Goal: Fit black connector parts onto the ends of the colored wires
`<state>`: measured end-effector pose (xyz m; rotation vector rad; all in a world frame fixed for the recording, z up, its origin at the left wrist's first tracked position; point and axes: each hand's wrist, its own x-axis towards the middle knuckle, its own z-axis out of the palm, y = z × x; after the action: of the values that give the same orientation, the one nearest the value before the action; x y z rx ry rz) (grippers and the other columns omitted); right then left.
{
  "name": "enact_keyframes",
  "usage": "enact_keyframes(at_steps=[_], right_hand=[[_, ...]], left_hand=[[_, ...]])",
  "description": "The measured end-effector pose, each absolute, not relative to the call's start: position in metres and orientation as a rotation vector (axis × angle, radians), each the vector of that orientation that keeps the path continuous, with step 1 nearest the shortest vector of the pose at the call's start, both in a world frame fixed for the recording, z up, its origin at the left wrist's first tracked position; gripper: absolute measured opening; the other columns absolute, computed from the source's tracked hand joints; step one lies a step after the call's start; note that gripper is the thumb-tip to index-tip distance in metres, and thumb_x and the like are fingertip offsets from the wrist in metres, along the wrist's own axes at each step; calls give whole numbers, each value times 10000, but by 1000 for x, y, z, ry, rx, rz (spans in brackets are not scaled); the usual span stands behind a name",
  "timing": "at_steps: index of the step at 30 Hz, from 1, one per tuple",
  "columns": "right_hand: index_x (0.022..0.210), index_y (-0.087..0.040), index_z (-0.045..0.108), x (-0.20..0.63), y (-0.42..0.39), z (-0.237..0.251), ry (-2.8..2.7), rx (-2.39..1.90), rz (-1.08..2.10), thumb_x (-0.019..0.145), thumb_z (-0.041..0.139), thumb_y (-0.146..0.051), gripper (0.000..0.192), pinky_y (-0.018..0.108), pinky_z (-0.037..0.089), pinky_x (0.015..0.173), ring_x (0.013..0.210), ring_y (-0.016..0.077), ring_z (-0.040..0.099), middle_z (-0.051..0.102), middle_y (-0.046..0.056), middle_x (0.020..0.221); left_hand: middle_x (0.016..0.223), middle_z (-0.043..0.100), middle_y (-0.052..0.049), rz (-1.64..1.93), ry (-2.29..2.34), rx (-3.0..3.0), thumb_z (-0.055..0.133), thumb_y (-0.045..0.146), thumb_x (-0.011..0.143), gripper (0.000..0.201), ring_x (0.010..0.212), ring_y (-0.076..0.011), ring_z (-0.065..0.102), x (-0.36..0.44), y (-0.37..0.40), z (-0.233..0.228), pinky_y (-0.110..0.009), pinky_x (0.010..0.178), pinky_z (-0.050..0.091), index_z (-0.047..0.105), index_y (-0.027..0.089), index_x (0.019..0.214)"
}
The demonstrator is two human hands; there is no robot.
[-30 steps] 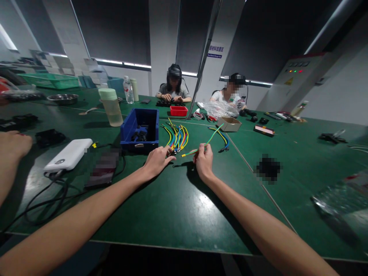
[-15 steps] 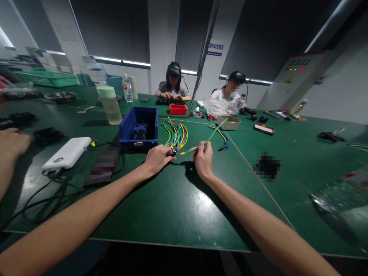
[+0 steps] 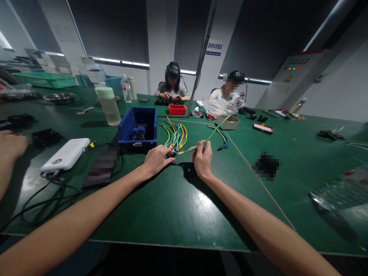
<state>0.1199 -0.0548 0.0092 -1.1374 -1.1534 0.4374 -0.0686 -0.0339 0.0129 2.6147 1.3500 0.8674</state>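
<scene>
Some green wire point(image 3: 216, 131) hides inside the pinching right hand point(image 3: 202, 158); the left hand point(image 3: 156, 159) pinches an obscured black piece point(image 3: 171, 154).

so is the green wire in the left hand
No, the green wire is held in the right hand, with both ends sticking out.

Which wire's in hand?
The green wire with the yellow end, held in the right hand; the other wires lie on the table in two groups.

It is dim, light leaking under blinds point(image 3: 110, 30) beyond the blue bin point(image 3: 148, 144). Right of it, glare spots the desk point(image 3: 166, 203) and clear plastic point(image 3: 340, 193) blurs.
</scene>
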Motion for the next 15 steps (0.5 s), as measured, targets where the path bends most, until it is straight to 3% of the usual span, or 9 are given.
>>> enact_keyframes(at_steps=[6,15], right_hand=[[894,-227,413,119,-55,9,-1166,-1132,424,904,384,-502,277,224,341,405,382,108,454,595,-24,606],[906,-227,420,120,-55,8,-1204,-1152,383,904,392,-475,249,224,341,420,408,112,462,609,-14,644]], left_hand=[[802,638,-27,864,1335,2634,660,463,769,254,774,-180,579,-69,-33,14,-274,685,425,663,210,794],[788,641,-19,835,1303,2660,670,427,773,218,780,-179,571,-69,-35,17,-276,692,420,664,210,788]])
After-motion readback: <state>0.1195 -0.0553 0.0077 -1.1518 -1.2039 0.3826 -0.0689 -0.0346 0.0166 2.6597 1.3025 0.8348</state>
